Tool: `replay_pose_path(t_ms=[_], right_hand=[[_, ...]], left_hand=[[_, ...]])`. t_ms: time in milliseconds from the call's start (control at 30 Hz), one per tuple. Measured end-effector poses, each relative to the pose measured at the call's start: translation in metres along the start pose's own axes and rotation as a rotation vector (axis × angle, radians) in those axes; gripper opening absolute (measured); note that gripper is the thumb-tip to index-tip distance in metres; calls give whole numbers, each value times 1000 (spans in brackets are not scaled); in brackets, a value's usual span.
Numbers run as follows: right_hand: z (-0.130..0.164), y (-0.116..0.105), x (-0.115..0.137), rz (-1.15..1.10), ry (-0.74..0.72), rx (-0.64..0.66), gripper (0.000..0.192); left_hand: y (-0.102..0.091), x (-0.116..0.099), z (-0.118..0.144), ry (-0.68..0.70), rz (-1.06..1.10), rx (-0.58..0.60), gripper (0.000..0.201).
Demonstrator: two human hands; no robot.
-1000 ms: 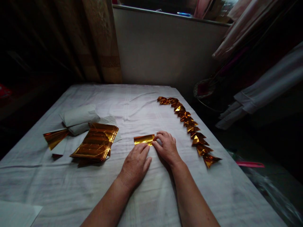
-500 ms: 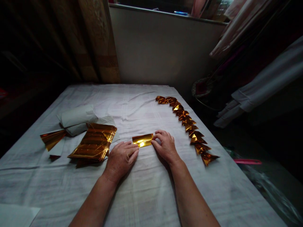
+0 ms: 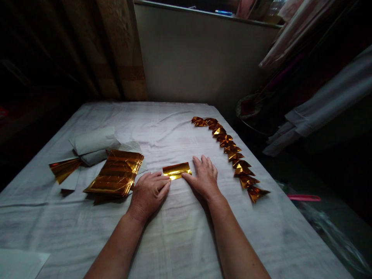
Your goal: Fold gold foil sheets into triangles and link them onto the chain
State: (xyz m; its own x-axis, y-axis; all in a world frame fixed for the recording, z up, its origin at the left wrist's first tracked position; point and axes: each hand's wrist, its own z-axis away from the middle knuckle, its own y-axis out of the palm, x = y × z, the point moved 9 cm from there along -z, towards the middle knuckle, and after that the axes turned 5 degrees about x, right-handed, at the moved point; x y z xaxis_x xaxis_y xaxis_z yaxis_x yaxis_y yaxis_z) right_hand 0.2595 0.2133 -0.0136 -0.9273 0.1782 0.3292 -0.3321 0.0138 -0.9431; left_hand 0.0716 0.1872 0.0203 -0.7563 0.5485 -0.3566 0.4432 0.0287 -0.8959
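Note:
A small folded strip of shiny gold foil paper [image 3: 176, 169] lies flat on the cloth-covered table, with a crease along its length. My left hand [image 3: 149, 193] rests at its lower left corner, fingers together and closed on that edge. At the other end, my right hand [image 3: 205, 176] has its fingers spread, with the thumb touching the lower right edge of the paper. Left of my left hand sits a stack of gold foil sheets [image 3: 116, 172]. A curved row of folded gold foil pieces [image 3: 234, 155] runs along the right side.
White and grey paper sheets [image 3: 94, 141] lie behind the stack, beside a loose gold piece [image 3: 65, 170]. A white sheet [image 3: 21, 263] is at the near left corner. Beyond the right table edge are a pink handle [image 3: 303, 197], clear plastic [image 3: 334, 232] and hanging clothes [image 3: 328, 97].
My right hand has loosened from the paper's right end: its fingers have spread and lifted away, and the thumb has moved left along the lower edge. My left hand stays in place.

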Motion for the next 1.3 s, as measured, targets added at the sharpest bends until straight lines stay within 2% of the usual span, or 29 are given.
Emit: replay_pose_path(t_ms=[133, 333, 433, 533, 633, 733, 867, 1100, 1300], right_hand=[[-5, -2, -19, -6, 59, -7, 71], [-5, 0, -18, -14, 36, -40, 68], [-4, 0, -17, -16, 41, -29, 68], [-5, -1, -17, -25, 39, -27, 68], [-5, -2, -18, -34, 35, -36, 67], [-6, -1, -19, -39, 40, -20, 67], [-7, -3, -19, -48, 42, -1, 66], [-7, -2, -18, -33, -7, 7, 61], [-5, -2, -12, -63, -107, 7, 45]], left_hand=[[-1, -1, 0, -17, -1, -6, 26], [5, -20, 0, 9, -14, -11, 21], [19, -36, -2, 64, -7, 67, 34], [26, -41, -2, 72, -8, 106, 42], [23, -32, -1, 54, -7, 99, 38], [14, -11, -1, 5, 7, 88, 30], [9, 14, 1, -27, 30, 126, 31], [18, 23, 6, 78, 117, 285, 31], [19, 25, 6, 72, 121, 297, 31]])
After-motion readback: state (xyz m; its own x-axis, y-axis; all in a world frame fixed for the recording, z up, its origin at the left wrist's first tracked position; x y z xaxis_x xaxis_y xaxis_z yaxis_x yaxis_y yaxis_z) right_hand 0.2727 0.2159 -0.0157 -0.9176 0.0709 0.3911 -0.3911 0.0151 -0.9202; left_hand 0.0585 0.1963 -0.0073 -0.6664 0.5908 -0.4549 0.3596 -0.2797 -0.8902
